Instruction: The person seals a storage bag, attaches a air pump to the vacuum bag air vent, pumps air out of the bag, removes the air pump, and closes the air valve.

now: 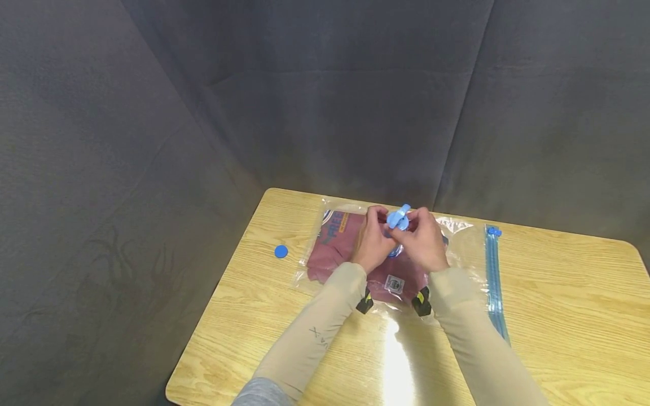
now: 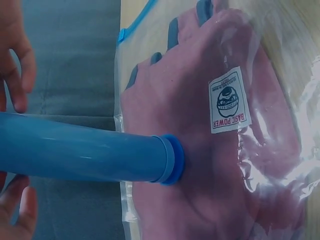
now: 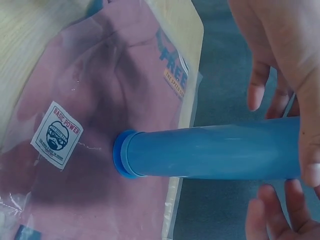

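A light blue hand pump (image 3: 215,152) stands upright with its lower end on the round blue valve (image 2: 176,160) of a clear plastic storage bag (image 1: 469,265). My left hand (image 1: 374,243) and right hand (image 1: 425,242) hold the pump's upper part from both sides. Its blue handle (image 1: 399,217) shows above the fingers, with both thumbs on the near side. Inside the bag lies a folded maroon garment (image 2: 195,100) with printed lettering and a white face label (image 3: 57,135). Much of the pump is hidden by the hands in the head view.
The bag lies flat on a wooden table (image 1: 569,293) near its far edge. A round blue cap (image 1: 281,251) lies left of the bag. Along the bag's right end runs a blue zip strip (image 1: 493,276) with a slider (image 1: 494,231). Dark curtains (image 1: 355,113) hang behind.
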